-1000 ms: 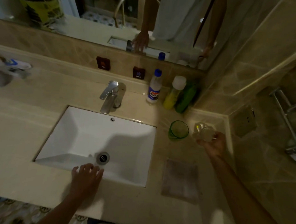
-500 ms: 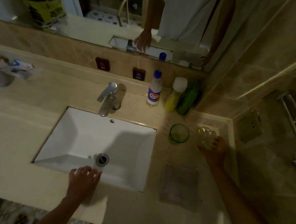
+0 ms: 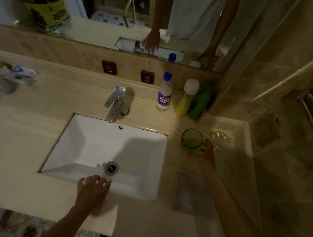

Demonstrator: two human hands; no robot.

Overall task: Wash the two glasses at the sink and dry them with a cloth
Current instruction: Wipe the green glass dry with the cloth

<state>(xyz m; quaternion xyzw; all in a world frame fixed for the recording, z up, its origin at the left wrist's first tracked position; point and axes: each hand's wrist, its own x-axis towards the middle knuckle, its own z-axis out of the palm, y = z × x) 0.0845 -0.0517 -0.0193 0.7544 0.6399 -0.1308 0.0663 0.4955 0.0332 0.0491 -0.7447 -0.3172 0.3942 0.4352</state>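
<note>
Dim, yellowish light; sink (image 3: 89, 143) basin brightest; right side deep shadow; motion blur throughout; wide-angle bending at edges.

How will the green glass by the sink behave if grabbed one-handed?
The green glass looks rigid and smooth-walled, so probably slippery once wet. It stands upright on the counter, so a sideways nudge might tip it. It looks empty, likely light; if real glass, breakable.

Left hand (image 3: 92, 191) flat on the sink (image 3: 89, 142) rim; right hand (image 3: 205, 153) between green glass (image 3: 191, 139) and clear glass (image 3: 223, 142).
</note>
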